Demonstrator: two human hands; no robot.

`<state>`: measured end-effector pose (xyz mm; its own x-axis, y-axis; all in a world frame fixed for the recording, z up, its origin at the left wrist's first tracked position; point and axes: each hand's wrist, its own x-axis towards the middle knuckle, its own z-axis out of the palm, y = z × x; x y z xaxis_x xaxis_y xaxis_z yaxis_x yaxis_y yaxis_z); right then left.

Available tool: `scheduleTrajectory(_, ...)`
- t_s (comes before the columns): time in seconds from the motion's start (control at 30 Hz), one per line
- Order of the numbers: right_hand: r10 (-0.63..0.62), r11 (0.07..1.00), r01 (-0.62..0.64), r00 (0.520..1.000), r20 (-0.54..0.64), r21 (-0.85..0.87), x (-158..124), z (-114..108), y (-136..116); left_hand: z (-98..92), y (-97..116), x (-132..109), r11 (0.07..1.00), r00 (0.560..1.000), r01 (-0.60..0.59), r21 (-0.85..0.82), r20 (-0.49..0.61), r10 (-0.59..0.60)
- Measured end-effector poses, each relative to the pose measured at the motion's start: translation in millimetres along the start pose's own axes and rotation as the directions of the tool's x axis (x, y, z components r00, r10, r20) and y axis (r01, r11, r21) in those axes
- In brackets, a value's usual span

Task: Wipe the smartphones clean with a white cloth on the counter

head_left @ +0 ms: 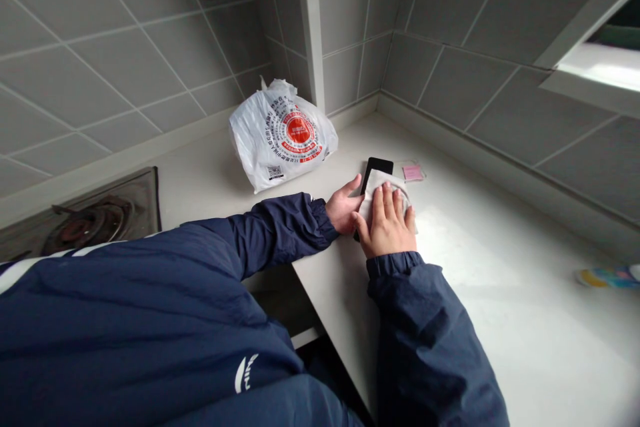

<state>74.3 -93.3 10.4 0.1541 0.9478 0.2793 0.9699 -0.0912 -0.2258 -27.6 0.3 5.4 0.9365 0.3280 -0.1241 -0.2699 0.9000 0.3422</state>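
A black phone (pixel 380 164) lies on the white counter, with a pale cleaning cloth (pixel 376 179) covering most of it. My right hand (pixel 392 223) rests flat on the cloth, fingers stretched out and slightly apart, pressing it against the phone. My left hand (pixel 343 208) holds the phone's left edge from the side. Its thumb points up, and its fingertips are hidden behind the phone and cloth. Just beyond the phone's top right lies a small pink packet (pixel 413 173) with a clear edge.
A white plastic bag (pixel 257 133) with red print stands at the back of the counter (pixel 475 227), near the wall corner. On the left is a gas stove (pixel 90 220). A colourful item (pixel 607 277) lies at the far right. Under the counter's front edge is a dark opening (pixel 280 293).
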Motion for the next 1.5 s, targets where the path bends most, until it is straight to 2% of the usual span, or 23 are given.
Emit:
scheduleTrajectory(0.1, 0.046, 0.999, -0.046, 0.999, -0.013, 0.008, 0, -2, -1, -3.9, -3, 0, 0.998, 0.999, 0.030, 0.059, 0.015, -0.031)
scheduleTrajectory(0.23, -0.041, 0.999, 0.040, 0.999, 0.034, 0.016, 2, -5, -1, -5.8, -4, -1, 0.992, 0.997, 0.069, 0.107, -0.034, -0.065)
scheduleTrajectory(0.3, -0.043, 0.999, 0.042, 0.998, 0.040, 0.026, 3, -6, 2, -5.7, -5, -2, 0.984, 0.994, 0.106, 0.142, -0.048, -0.100)
scheduleTrajectory(0.37, 0.013, 0.999, -0.014, 1.000, 0.028, 0.031, 4, -8, 5, -5.8, -5, -3, 0.978, 0.992, 0.126, 0.164, -0.027, -0.123)
scheduleTrajectory(0.5, 0.100, 0.994, -0.101, 0.994, 0.052, 0.026, 2, -13, 1, -7.9, -4, -3, 0.986, 0.993, 0.064, 0.157, 0.085, -0.078)
scheduleTrajectory(0.57, 0.054, 0.998, -0.057, 0.994, 0.093, 0.028, 0, -16, -5, -9.4, -2, -3, 0.987, 0.991, 0.075, 0.141, 0.095, -0.089)
scheduleTrajectory(0.63, -0.024, 0.999, 0.019, 0.992, 0.124, 0.037, 0, -18, -8, -10.3, -2, -2, 0.987, 0.992, 0.109, 0.117, 0.052, -0.116)
scheduleTrajectory(0.7, -0.043, 0.999, 0.039, 0.991, 0.126, 0.032, 1, -19, -8, -10.4, -2, -2, 0.987, 0.992, 0.122, 0.108, 0.005, -0.123)
scheduleTrajectory(0.83, 0.112, 0.993, -0.113, 0.988, 0.109, 0.010, 2, -19, -3, -8.3, -4, -2, 0.987, 0.993, 0.111, 0.113, 0.029, -0.115)
scheduleTrajectory(0.9, 0.132, 0.991, -0.134, 0.983, 0.127, 0.011, 0, -19, -5, -5.8, -3, -2, 0.992, 0.994, 0.092, 0.082, 0.054, -0.097)
scheduleTrajectory(0.97, 0.070, 0.997, -0.073, 0.985, 0.158, 0.013, -2, -19, -9, -2.3, -1, -2, 0.993, 0.994, 0.107, 0.041, 0.030, -0.108)
scheduleTrajectory(1.03, -0.022, 1.000, 0.020, 0.982, 0.185, 0.015, -4, -19, -13, 1.4, 0, -3, 0.991, 0.990, 0.133, 0.011, -0.042, -0.132)
scheduleTrajectory(1.1, -0.056, 0.998, 0.057, 0.981, 0.187, 0.002, -4, -19, -14, 3.2, 0, -3, 0.992, 0.987, 0.122, 0.009, -0.105, -0.120)
scheduleTrajectory(1.17, -0.007, 1.000, 0.009, 0.986, 0.166, -0.013, -2, -19, -11, 2.2, -1, -3, 0.995, 0.991, 0.091, 0.035, -0.104, -0.087)
scheduleTrajectory(1.27, 0.110, 0.994, -0.109, 0.983, 0.145, -0.010, 1, -21, -6, -1.6, -4, -1, 0.994, 0.996, 0.080, 0.078, -0.045, -0.077)
scheduleTrajectory(1.33, 0.142, 0.990, -0.141, 0.978, 0.151, -0.013, 0, -22, -7, -2.3, -4, 0, 0.994, 0.997, 0.078, 0.082, -0.022, -0.076)
scheduleTrajectory(1.4, 0.109, 0.994, -0.107, 0.981, 0.163, -0.024, -2, -23, -12, -0.5, -3, -1, 0.994, 0.996, 0.087, 0.066, -0.032, -0.085)
scheduleTrajectory(1.5, -0.006, 1.000, 0.008, 0.985, 0.171, -0.009, -5, -22, -17, 3.0, -1, -2, 0.991, 0.990, 0.121, 0.057, -0.085, -0.116)
